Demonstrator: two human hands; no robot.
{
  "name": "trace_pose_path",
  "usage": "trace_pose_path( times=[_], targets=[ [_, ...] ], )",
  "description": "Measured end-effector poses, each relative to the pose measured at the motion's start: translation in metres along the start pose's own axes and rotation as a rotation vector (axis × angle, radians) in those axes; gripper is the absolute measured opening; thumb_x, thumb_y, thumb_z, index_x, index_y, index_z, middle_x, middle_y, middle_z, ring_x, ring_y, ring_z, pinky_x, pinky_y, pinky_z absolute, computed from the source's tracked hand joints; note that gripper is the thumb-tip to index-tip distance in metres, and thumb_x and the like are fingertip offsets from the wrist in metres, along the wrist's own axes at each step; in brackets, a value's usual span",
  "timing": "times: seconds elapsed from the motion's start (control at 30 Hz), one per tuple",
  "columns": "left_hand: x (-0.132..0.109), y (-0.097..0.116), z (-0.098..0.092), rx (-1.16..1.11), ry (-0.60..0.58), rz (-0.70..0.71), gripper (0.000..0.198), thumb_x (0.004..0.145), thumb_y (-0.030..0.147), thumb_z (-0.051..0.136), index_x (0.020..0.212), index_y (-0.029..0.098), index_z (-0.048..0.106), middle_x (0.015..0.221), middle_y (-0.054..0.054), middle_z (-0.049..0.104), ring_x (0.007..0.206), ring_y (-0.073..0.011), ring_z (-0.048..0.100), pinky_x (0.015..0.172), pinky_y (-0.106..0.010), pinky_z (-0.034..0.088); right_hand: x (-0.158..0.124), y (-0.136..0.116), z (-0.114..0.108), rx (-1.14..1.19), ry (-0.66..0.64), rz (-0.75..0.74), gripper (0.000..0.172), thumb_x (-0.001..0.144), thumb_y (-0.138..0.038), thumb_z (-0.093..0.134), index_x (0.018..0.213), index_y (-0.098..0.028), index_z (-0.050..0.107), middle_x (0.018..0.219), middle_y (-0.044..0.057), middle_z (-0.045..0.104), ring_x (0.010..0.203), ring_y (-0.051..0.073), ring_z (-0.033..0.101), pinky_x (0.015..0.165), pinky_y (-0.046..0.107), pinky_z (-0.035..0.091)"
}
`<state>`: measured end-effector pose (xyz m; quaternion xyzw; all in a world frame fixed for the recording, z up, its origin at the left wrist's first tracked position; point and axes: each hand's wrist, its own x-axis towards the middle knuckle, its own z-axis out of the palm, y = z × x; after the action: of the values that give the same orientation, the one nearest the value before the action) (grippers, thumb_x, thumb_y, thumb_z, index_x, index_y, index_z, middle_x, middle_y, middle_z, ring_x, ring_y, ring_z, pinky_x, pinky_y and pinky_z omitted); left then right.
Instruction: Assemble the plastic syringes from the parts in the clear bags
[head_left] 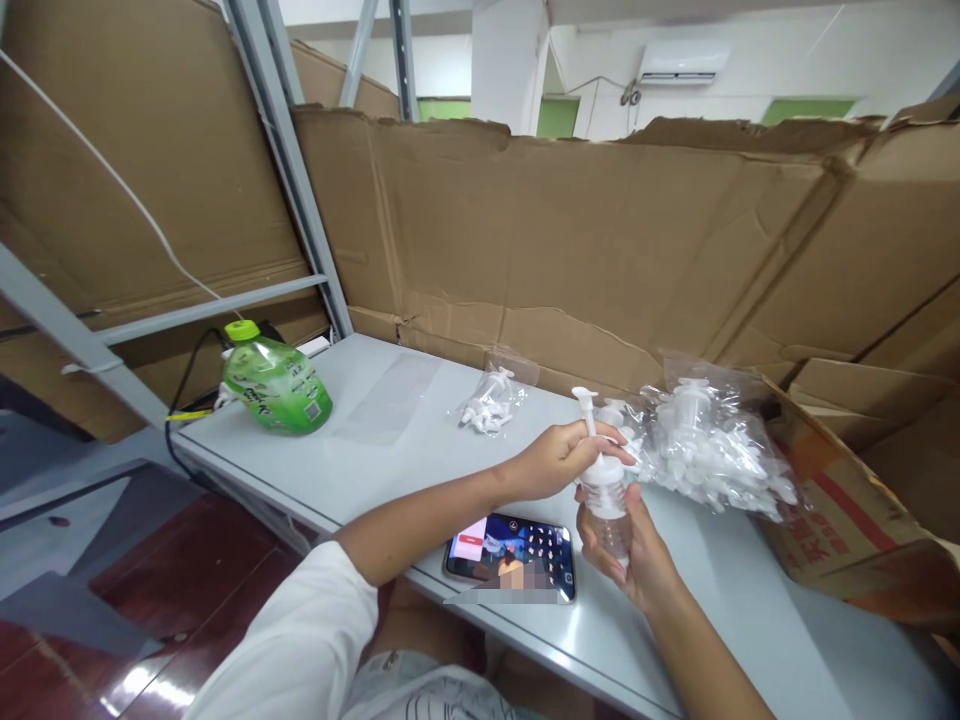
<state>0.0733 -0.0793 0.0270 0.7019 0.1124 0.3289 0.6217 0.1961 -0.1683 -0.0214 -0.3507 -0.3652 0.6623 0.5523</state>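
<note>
Head view: fingers cover parts of the bottle (616, 538) and pump (588, 412); a pixelated patch masks the phone (487, 555) at eight o'clock from them. The left forearm points toward two o'clock, the right between ten and eleven. The left hand (562, 458) curls around the pump; the right hand (634, 545) grips the bottle, nearly upright, at four o'clock from centre.

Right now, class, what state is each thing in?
Clear plastic bottle with white pump: in right hand, left hand on pump.
Dark rectangular phone: screen lit.
Green plastic jug: capped.
Large clear bag: holding white parts.
Small clear bag: likewise.
Clear plastic sheet: flat.
Brown cardboard box: open.
</note>
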Motion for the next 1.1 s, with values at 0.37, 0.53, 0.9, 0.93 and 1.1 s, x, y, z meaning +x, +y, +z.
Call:
trace_pose_path(
  times=[0.37, 0.53, 0.9, 0.93, 1.1],
  targets=[
    [0.001, 0.019, -0.007, 0.254, -0.017, 0.034, 0.034, 0.087, 0.039, 0.041, 0.107, 0.018, 0.060, 0.100, -0.008, 0.061, 0.070, -0.0109, 0.057, 0.064, -0.025, 0.046, 0.001, -0.003, -0.010, -0.355, 0.039, -0.136, 0.050, 0.075, -0.060, 0.052, 0.100, -0.018, 0.064, 0.097, 0.012, 0.066, 0.089, 0.026, 0.061, 0.075, 0.036, 0.047],
    [0.002, 0.024, -0.011, 0.414, 0.063, 0.102, 0.028, 0.083, 0.039, 0.049, 0.091, 0.015, 0.061, 0.097, -0.007, 0.061, 0.094, -0.0160, 0.054, 0.087, -0.031, 0.041, 0.000, -0.002, -0.013, -0.497, 0.025, -0.173, 0.047, 0.071, -0.049, 0.064, 0.108, -0.021, 0.061, 0.106, 0.011, 0.065, 0.099, 0.028, 0.058, 0.089, 0.043, 0.041],
    [-0.005, 0.027, -0.014, 0.267, 0.009, 0.079, 0.028, 0.083, 0.036, 0.049, 0.095, 0.014, 0.061, 0.095, -0.008, 0.062, 0.081, -0.0125, 0.056, 0.074, -0.026, 0.044, -0.002, -0.008, -0.001, -0.613, -0.039, -0.228, 0.040, 0.076, -0.046, 0.059, 0.107, -0.021, 0.061, 0.104, 0.010, 0.065, 0.095, 0.029, 0.058, 0.086, 0.044, 0.043],
    [-0.006, 0.028, -0.014, 0.264, -0.001, 0.068, 0.028, 0.083, 0.035, 0.049, 0.096, 0.014, 0.061, 0.096, -0.009, 0.063, 0.082, -0.0127, 0.057, 0.073, -0.026, 0.044, -0.003, -0.007, -0.002, -0.634, -0.063, -0.232, 0.038, 0.078, -0.045, 0.058, 0.108, -0.021, 0.061, 0.105, 0.010, 0.064, 0.097, 0.029, 0.057, 0.089, 0.045, 0.041],
    [-0.011, 0.033, -0.013, 0.306, -0.020, 0.078, 0.027, 0.082, 0.031, 0.052, 0.104, 0.017, 0.059, 0.093, -0.006, 0.062, 0.076, -0.0110, 0.055, 0.067, -0.023, 0.043, -0.004, -0.008, -0.005, -0.713, -0.083, -0.298, 0.040, 0.078, -0.043, 0.058, 0.114, -0.023, 0.058, 0.110, 0.008, 0.057, 0.096, 0.025, 0.052, 0.091, 0.040, 0.037]
  ],
)
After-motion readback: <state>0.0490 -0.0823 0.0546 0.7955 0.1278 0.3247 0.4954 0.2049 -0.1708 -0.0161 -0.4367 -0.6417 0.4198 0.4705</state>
